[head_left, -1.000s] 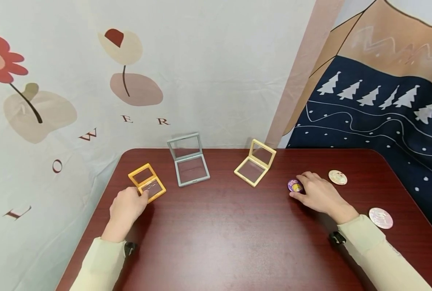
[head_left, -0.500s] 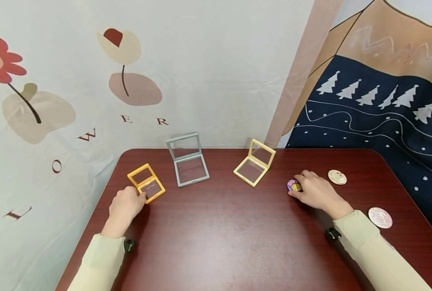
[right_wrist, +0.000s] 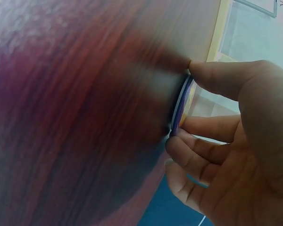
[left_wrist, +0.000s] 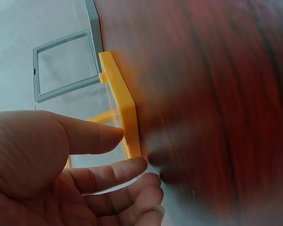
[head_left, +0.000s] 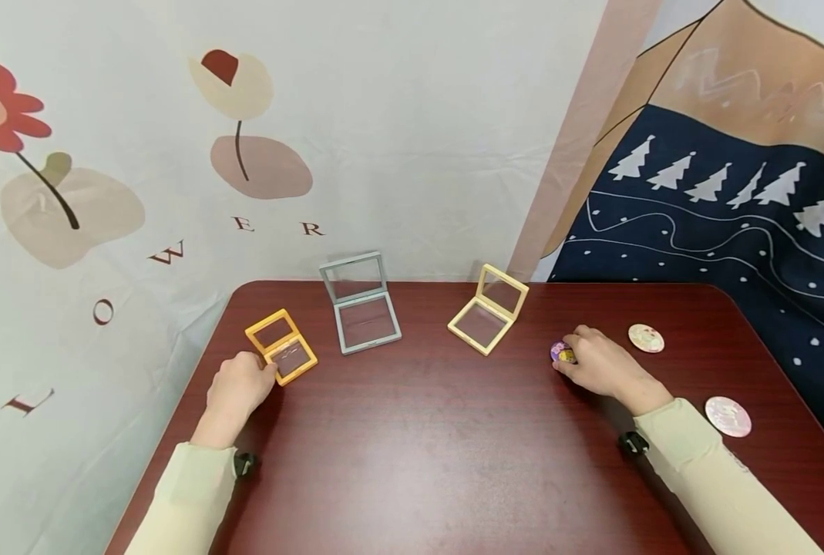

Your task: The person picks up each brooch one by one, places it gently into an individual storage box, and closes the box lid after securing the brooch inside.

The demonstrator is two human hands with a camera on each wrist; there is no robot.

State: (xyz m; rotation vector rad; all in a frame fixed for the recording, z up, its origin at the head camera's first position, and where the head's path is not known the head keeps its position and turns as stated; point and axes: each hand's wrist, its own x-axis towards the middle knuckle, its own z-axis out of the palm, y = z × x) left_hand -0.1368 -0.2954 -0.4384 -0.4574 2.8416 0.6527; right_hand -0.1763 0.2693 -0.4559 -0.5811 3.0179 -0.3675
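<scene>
The left hand [head_left: 238,385] is pinching an orange frame [head_left: 282,345] near the left edge of the tabletop [head_left: 418,439]; toward the right edge, the right hand [head_left: 606,364] is pinching a purple badge [head_left: 560,353]. By the far edge, a grey frame [head_left: 360,299] is lying unfolded.

The table [head_left: 418,462] seems to be of dark red wood with fine grain, and its smooth surface is glossy in the light. The orange hinged frame [head_left: 281,345], the grey hinged frame [head_left: 360,299] and the pale yellow hinged frame [head_left: 495,308] look like smooth plastic, with transparent film [head_left: 366,322] inside. The purple round badge [head_left: 562,353] appears smooth and shiny. The white printed backdrop [head_left: 418,116] is matt, slightly wrinkled cloth; the left sleeve [head_left: 193,493] is also matt cloth.
</scene>
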